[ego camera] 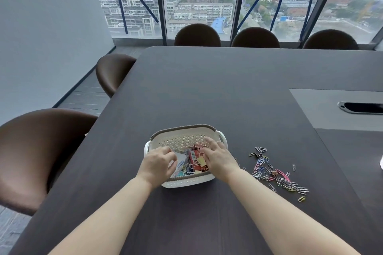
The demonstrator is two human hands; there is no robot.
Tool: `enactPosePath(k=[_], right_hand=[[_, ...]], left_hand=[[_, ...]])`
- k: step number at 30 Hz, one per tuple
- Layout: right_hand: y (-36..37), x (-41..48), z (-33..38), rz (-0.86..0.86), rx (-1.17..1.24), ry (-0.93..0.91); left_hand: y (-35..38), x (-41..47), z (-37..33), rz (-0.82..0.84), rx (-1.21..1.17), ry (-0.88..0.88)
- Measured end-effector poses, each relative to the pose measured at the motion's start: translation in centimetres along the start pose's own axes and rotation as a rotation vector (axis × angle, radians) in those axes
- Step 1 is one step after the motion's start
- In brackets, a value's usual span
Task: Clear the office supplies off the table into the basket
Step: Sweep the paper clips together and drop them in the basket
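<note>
Well, I'm hovering over the basket (186, 181): right hand (217, 157) slack, left hand (157, 163) curled, hold unclear. The paper clips (277, 172) are lying light, slippery; I'm judging raked bunches easiest.

One head-worn wide-angle view, forward and down across the table (207, 89), seemingly close over the basket (186, 127).

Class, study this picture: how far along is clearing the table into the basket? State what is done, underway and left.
Done: binder clips and other small supplies lie in the basket. In hand: the left hand and right hand are both down among them; I cannot tell whether the left grips anything. Left: a scatter of coloured paper clips on the table, right of the basket.
</note>
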State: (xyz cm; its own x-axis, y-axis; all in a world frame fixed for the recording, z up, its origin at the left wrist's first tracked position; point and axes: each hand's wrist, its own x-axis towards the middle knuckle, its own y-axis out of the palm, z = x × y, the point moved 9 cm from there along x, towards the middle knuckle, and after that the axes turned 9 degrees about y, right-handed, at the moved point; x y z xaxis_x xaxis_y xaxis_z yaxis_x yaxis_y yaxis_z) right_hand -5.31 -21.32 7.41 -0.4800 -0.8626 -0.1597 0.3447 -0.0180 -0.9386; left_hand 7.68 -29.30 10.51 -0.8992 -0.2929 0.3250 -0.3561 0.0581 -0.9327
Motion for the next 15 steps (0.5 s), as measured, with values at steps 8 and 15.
enactPosePath(k=[8, 15], right_hand=[[-3.1, -3.5, -4.0, -0.317, 0.153, -0.024], [-1.8, -7.8, -16.1, -0.32, 0.109, 0.307]], left_hand=[[0.1, 1.7, -3.6, -0.073, 0.012, 0.044], [3.9, 5.7, -13.9, -0.133, -0.047, 0.321]])
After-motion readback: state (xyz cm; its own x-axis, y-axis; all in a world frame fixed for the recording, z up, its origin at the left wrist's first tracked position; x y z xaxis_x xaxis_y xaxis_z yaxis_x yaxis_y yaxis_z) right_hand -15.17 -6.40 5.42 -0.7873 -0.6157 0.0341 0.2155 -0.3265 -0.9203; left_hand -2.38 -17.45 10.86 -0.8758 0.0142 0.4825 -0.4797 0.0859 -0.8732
